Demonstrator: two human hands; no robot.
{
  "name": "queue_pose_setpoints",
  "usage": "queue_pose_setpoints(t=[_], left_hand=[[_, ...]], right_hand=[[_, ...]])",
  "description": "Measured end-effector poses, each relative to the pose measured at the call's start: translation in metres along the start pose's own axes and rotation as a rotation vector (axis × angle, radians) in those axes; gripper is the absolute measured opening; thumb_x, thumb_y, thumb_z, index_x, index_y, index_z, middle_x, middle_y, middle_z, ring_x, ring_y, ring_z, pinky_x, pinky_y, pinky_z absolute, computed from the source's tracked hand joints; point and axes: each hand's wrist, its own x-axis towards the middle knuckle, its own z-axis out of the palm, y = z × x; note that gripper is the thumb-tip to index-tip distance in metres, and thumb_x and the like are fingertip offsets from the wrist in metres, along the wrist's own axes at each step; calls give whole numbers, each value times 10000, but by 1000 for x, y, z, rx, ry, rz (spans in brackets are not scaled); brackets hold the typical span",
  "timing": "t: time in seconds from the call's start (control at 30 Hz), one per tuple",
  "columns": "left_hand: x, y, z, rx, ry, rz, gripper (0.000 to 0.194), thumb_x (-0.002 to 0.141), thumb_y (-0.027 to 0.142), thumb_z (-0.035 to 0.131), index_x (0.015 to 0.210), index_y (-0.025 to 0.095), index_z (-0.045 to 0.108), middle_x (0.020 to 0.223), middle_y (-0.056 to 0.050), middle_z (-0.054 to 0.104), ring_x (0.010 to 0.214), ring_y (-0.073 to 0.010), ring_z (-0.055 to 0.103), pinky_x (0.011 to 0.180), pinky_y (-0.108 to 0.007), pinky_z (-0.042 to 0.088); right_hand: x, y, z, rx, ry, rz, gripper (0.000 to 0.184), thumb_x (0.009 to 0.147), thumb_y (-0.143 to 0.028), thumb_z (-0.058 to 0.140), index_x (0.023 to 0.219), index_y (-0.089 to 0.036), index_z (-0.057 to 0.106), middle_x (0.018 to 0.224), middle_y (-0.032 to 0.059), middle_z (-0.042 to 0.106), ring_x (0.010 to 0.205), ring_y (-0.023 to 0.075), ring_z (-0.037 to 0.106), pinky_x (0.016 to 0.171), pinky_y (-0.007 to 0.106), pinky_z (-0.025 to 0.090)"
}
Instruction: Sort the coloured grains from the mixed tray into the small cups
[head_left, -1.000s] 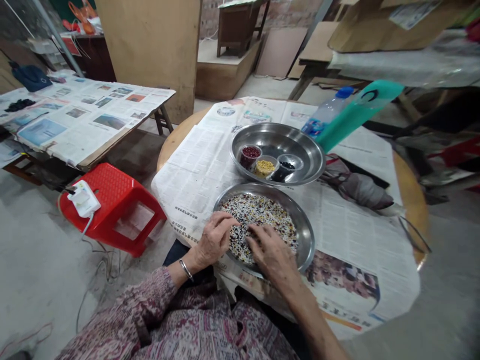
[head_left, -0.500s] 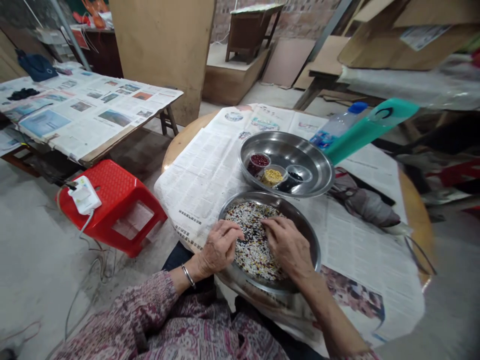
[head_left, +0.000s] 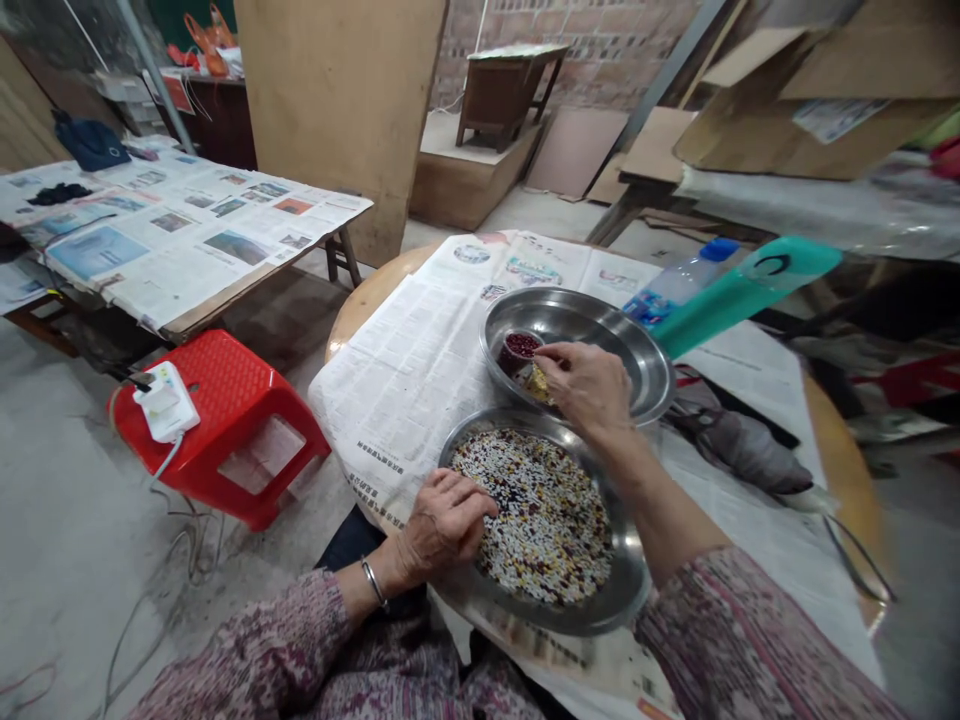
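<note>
A steel basin [head_left: 628, 570] sits close to me on the table, with mixed white, yellow, dark red and black grains [head_left: 551, 520] spread over its bottom. My left hand [head_left: 446, 520] rests at its left rim, fingers curled together; what they pinch, if anything, is hidden. Behind it, a second steel basin [head_left: 600, 312] contains small clear cups. One cup holds dark red beans [head_left: 521, 345]. My right hand [head_left: 589, 388] reaches over this basin, thumb and fingertips closed at the yellow grains [head_left: 538, 383] in another cup. Any grain between those fingertips is too small to see.
Newspaper [head_left: 405, 370] covers the round table. A teal holder [head_left: 750, 290], a plastic bottle [head_left: 686, 280] and a folded grey umbrella [head_left: 750, 450] lie at the right. On a red stool [head_left: 232, 410] to the left is a white power strip [head_left: 166, 402].
My right hand has gone from the grains in the near basin up to the yellow grains in the far one. My left hand stays at the near basin's left side.
</note>
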Motion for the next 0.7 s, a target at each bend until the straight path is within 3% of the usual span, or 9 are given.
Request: queue_pose_setpoints(t=[0.13, 0.27, 0.43, 0.57, 0.63, 0.7], left_hand=[[-1, -2, 0, 14, -51, 0, 191, 833, 146, 429, 927, 178, 592, 877, -51, 671, 818, -161, 574, 833, -357, 415], [-1, -1, -1, -17, -25, 0, 175, 836, 152, 436, 925, 178, 585, 875, -46, 678, 798, -163, 571, 811, -355, 411], [0, 0, -2, -35, -40, -5, 170, 836, 147, 440, 922, 177, 583, 874, -44, 682, 792, -160, 570, 815, -354, 411], [1, -1, -3, -32, -38, 4, 178, 840, 153, 435, 925, 176, 590, 876, -45, 682, 792, -164, 574, 808, -354, 413], [1, 0, -4, -37, -23, 7, 175, 846, 143, 434, 918, 176, 590, 870, -39, 680, 791, -162, 572, 807, -350, 415], [2, 1, -5, -43, -16, 3, 172, 859, 137, 433, 917, 175, 591, 876, -37, 681, 802, -162, 572, 813, -347, 418]], right_hand=[[33, -2, 16, -91, -119, -2, 252, 837, -322, 593, 1005, -249, 766, 979, 93, 723, 923, 266, 615, 757, 383, 475], [45, -3, 27, -154, -223, 4, 263, 822, -287, 625, 1051, -261, 751, 1017, 81, 719, 974, 267, 609, 797, 383, 469], [47, -4, 30, -186, -191, 27, 230, 853, -284, 567, 985, -242, 752, 970, 102, 708, 915, 263, 614, 763, 385, 456], [35, -9, 18, -32, -50, 77, 213, 860, -280, 550, 939, -193, 728, 907, 106, 707, 859, 244, 625, 767, 379, 455], [15, -10, 6, 92, 12, 75, 193, 855, -286, 557, 917, -187, 710, 874, 89, 711, 790, 218, 630, 747, 363, 462], [-17, -9, -7, 214, -11, 23, 186, 860, -327, 566, 905, -201, 695, 861, 64, 714, 748, 200, 632, 713, 342, 468]])
